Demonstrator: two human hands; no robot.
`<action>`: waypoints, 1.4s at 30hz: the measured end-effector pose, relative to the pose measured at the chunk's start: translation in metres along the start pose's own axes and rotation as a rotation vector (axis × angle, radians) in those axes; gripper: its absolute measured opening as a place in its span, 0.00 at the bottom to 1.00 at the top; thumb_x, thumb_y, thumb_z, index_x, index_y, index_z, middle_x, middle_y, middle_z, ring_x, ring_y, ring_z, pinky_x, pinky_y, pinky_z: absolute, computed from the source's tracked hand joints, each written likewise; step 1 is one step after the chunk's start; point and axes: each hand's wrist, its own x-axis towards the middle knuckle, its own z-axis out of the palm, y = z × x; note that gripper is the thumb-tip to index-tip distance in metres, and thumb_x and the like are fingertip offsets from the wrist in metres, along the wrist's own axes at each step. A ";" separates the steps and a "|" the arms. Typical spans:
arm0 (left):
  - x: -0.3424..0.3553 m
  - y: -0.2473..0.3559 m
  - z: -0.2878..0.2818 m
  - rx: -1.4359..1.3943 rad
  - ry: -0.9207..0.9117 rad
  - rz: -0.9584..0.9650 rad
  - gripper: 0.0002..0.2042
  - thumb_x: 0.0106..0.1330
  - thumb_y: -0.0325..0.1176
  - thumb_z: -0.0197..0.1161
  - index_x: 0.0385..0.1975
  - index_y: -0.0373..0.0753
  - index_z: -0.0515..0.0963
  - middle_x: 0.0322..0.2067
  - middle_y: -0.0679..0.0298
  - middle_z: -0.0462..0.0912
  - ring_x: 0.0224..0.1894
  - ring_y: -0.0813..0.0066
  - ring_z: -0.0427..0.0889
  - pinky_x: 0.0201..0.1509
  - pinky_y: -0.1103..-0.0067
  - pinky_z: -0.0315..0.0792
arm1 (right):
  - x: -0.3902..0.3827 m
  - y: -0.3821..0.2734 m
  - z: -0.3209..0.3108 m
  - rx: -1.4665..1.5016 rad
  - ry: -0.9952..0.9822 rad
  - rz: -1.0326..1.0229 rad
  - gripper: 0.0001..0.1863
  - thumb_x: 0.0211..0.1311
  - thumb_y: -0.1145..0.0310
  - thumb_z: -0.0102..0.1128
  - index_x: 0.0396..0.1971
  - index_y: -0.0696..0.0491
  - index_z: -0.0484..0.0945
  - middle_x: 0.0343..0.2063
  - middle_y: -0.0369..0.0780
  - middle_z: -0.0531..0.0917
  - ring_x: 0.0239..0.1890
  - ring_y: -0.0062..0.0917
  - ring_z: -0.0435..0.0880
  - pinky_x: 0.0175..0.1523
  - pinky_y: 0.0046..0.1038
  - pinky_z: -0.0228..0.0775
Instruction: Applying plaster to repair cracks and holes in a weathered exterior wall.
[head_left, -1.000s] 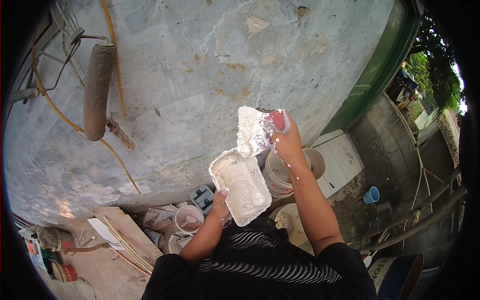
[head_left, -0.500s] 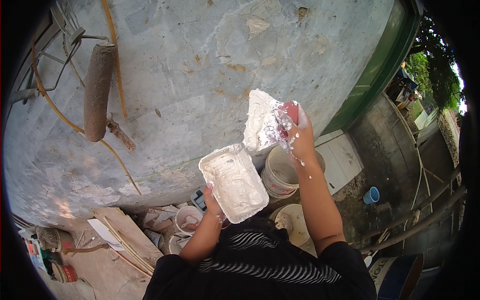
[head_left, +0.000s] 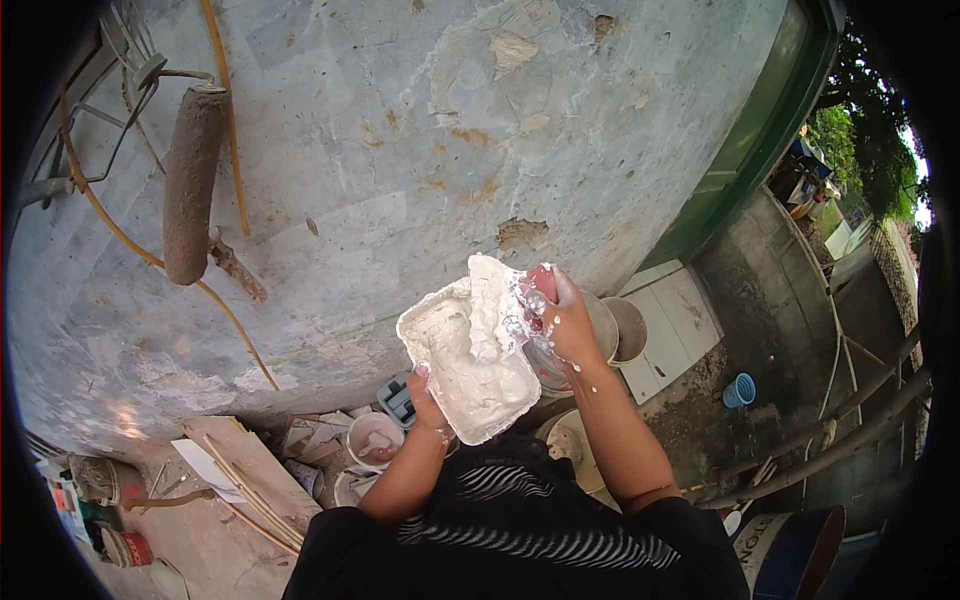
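Note:
My left hand [head_left: 428, 402] grips the near left side of a rectangular tub [head_left: 424, 347] coated in off-white plaster paste. Thick paste [head_left: 490, 392] fills its floor. In my right hand [head_left: 568, 325] is a wide putty knife [head_left: 541, 284] with a reddish handle, its fingers closed around it and smeared with paste. The blade, covered in a thick white layer, sits over the tub's far right part and overlaps the paste. Whether it touches the paste there I cannot tell. Ahead stands a patchy grey wall [head_left: 350, 200] with a chipped hole [head_left: 522, 234].
A used paint roller [head_left: 195, 185] hangs at the left by the wall, near a yellowish cable [head_left: 238, 120]. Buckets [head_left: 600, 330] stand beyond my right arm. Boards [head_left: 235, 470] and a small pail [head_left: 375, 440] lie low left. A blue basket [head_left: 740, 390] and poles [head_left: 830, 445] are at right.
My right hand has brought the loaded putty knife down and left, from beyond the tub to over its paste. A chipped hole in the wall has come into sight. The left hand keeps the tub steady.

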 end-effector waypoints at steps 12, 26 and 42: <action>-0.017 -0.006 -0.026 0.017 -0.003 -0.033 0.39 0.51 0.52 0.54 0.61 0.35 0.55 0.55 0.50 0.67 0.55 0.54 0.70 0.59 0.62 0.65 | 0.032 -0.027 -0.009 0.198 0.043 -0.115 0.09 0.61 0.75 0.51 0.42 0.57 0.72 0.32 0.36 0.79 0.30 0.19 0.79 0.32 0.21 0.73; 0.000 0.002 0.001 -0.082 0.096 -0.062 0.36 0.61 0.61 0.36 0.62 0.39 0.57 0.56 0.51 0.66 0.55 0.52 0.69 0.58 0.60 0.66 | 0.012 -0.034 -0.020 0.785 -0.251 0.282 0.14 0.57 0.64 0.46 0.38 0.58 0.73 0.19 0.38 0.74 0.09 0.23 0.69 0.09 0.24 0.61; 0.006 0.010 0.004 -0.145 0.102 -0.131 0.37 0.63 0.63 0.32 0.61 0.37 0.58 0.56 0.51 0.67 0.56 0.52 0.69 0.59 0.62 0.64 | -0.024 -0.059 0.003 -0.680 -0.080 -0.762 0.09 0.51 0.76 0.57 0.33 0.58 0.79 0.32 0.39 0.81 0.32 0.28 0.79 0.38 0.28 0.71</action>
